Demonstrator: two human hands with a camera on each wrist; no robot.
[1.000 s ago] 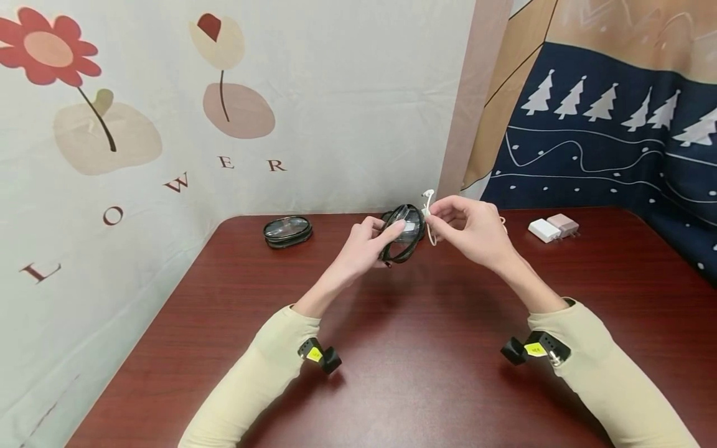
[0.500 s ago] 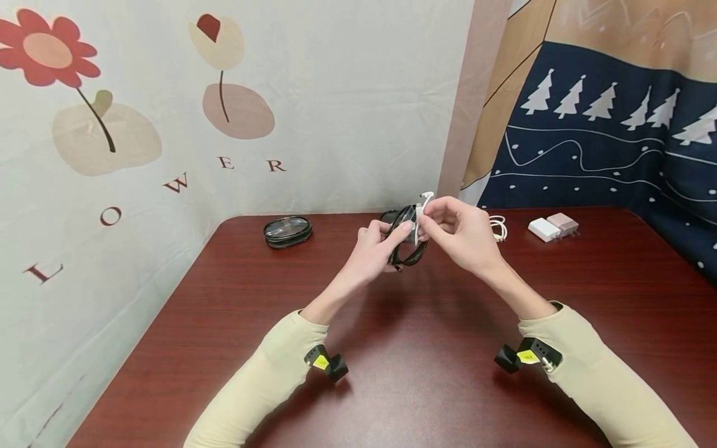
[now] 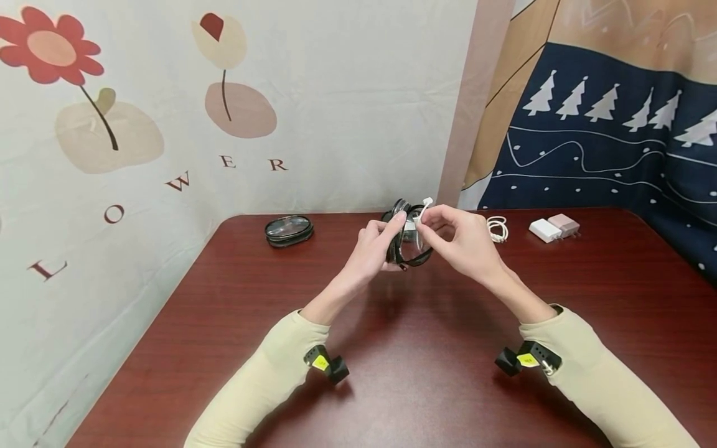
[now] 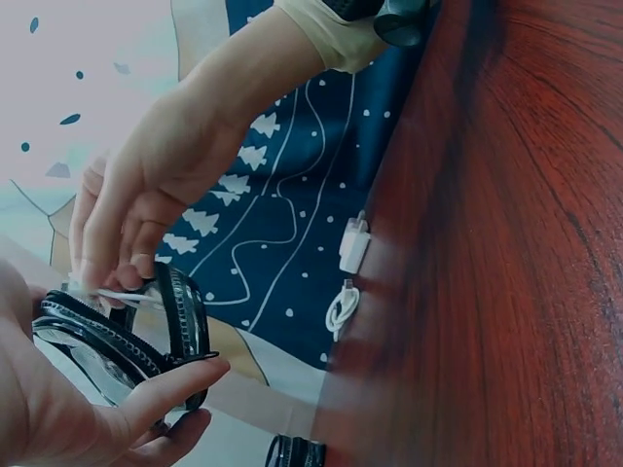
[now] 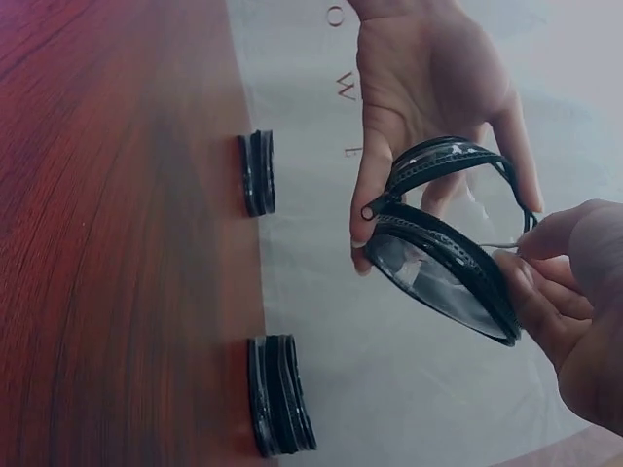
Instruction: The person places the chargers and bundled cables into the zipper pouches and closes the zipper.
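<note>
In the head view my left hand [image 3: 366, 252] grips a small clear pouch [image 5: 428, 272] with black zipper trim, thumb on its near face. The pouch is unzipped, its two halves spread apart and tilted above the table. My right hand [image 3: 467, 242] pinches a white cable [image 3: 427, 203] between thumb and fingertips right at the pouch's mouth. One white end of the cable sticks up above the fingers. In the left wrist view a stretch of the cable [image 4: 134, 298] runs across the gap between the pouch halves. The fingertips of my right hand partly hide the cable.
A coiled white cable [image 3: 497, 229] lies just beyond my right hand. Farther right are a white charger [image 3: 544, 230] and a pink charger [image 3: 563, 224]. A closed pouch [image 3: 288, 231] sits at the back left; the right wrist view shows another pouch [image 5: 280, 394]. Fabric backdrops stand behind the table.
My right hand has shifted left, bringing the white cable from beside the pouch to its mouth and uncovering the coiled cable. My left hand has moved slightly right and turned the pouch.
</note>
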